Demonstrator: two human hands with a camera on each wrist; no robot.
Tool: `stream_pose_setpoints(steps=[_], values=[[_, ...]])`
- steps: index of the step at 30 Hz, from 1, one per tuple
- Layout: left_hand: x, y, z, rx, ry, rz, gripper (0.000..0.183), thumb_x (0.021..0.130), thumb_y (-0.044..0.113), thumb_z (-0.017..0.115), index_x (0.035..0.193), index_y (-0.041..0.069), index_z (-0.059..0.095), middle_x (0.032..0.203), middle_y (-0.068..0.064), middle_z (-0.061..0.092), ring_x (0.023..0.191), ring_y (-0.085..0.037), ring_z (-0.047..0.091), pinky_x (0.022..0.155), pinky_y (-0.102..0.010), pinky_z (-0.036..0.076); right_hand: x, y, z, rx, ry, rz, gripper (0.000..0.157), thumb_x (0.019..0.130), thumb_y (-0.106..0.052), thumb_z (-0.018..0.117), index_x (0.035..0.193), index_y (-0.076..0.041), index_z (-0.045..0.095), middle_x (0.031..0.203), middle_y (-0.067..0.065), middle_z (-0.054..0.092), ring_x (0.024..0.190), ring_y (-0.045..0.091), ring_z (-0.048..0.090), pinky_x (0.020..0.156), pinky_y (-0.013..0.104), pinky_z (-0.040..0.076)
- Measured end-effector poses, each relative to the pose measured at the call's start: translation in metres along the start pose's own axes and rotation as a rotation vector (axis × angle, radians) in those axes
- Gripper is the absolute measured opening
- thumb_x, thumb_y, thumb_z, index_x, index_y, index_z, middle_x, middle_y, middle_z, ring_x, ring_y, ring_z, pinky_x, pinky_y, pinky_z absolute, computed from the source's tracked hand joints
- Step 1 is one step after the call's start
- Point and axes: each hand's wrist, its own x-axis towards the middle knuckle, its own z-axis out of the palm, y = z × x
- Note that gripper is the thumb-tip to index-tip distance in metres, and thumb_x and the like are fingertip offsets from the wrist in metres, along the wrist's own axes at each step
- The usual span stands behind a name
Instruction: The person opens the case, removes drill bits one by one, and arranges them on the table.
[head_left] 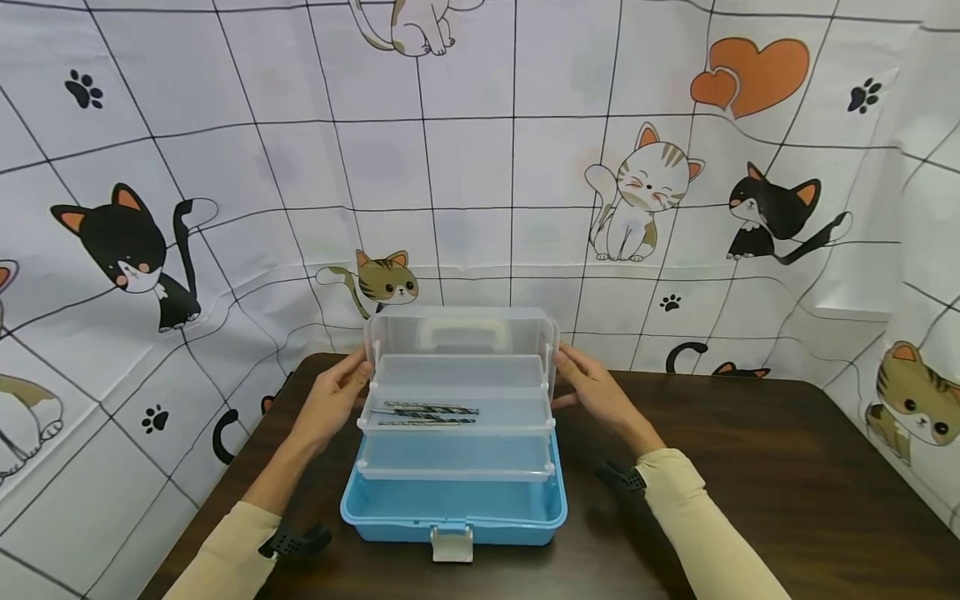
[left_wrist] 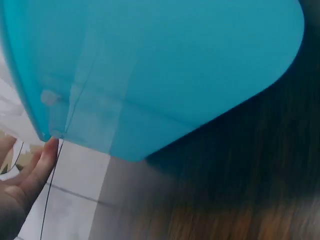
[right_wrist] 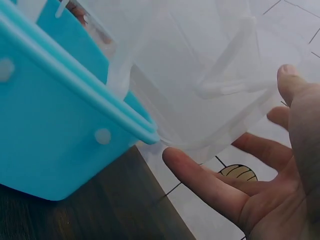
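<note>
A light blue storage box (head_left: 454, 533) with a raised, clear lid (head_left: 397, 329) stands open on the table. Translucent tiers fan out in steps above its base. Several drill bits (head_left: 427, 414) lie in the middle tray (head_left: 502, 412). At the lid's left side is my left hand (head_left: 330, 400), fingertips right at its edge; in the left wrist view, its fingers (left_wrist: 42, 167) extend by the box's rear corner. My right hand (head_left: 596, 392) is at the lid's right side. Its fingers (right_wrist: 200, 180) are spread and fairly straight around the lid's edge in the right wrist view.
A white latch (head_left: 452, 546) hangs down at the box's front. The dark wooden table (head_left: 750, 483) extends to both sides. Behind it hangs a white cloth (head_left: 465, 183) with grid lines and cartoon cats. Black straps (head_left: 296, 542) are on both wrists.
</note>
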Motion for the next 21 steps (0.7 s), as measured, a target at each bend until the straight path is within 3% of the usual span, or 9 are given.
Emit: stream_pose_setpoints(steps=[7, 13, 21], values=[[-0.001, 0.005, 0.008, 0.040, 0.036, -0.114, 0.061, 0.107, 0.044, 0.051, 0.157, 0.011, 0.041, 0.148, -0.019, 0.050, 0.125, -0.034, 0.057, 0.086, -0.042, 0.057, -0.001, 0.001, -0.004, -0.036, 0.047, 0.110, 0.060, 0.109, -0.047, 0.043, 0.156, -0.010, 0.042, 0.146, 0.021, 0.048, 0.106, 0.039, 0.067, 0.075, 0.051, 0.059], [-0.004, 0.005, 0.012, -0.029, -0.006, -0.202, 0.058, 0.105, 0.042, 0.056, 0.156, 0.017, 0.044, 0.140, -0.017, 0.057, 0.114, -0.028, 0.064, 0.083, -0.046, 0.058, -0.003, 0.003, -0.008, -0.044, 0.070, 0.206, 0.065, 0.108, -0.052, 0.042, 0.153, -0.005, 0.043, 0.148, 0.023, 0.047, 0.099, 0.039, 0.071, 0.075, 0.051, 0.059], [-0.007, -0.001, 0.020, -0.095, -0.080, -0.218, 0.056, 0.103, 0.030, 0.063, 0.156, 0.027, 0.045, 0.145, -0.010, 0.055, 0.118, -0.027, 0.063, 0.084, -0.041, 0.058, -0.007, 0.002, -0.014, -0.021, 0.114, 0.319, 0.071, 0.106, -0.055, 0.044, 0.150, 0.001, 0.045, 0.148, 0.028, 0.046, 0.097, 0.039, 0.071, 0.073, 0.049, 0.060]])
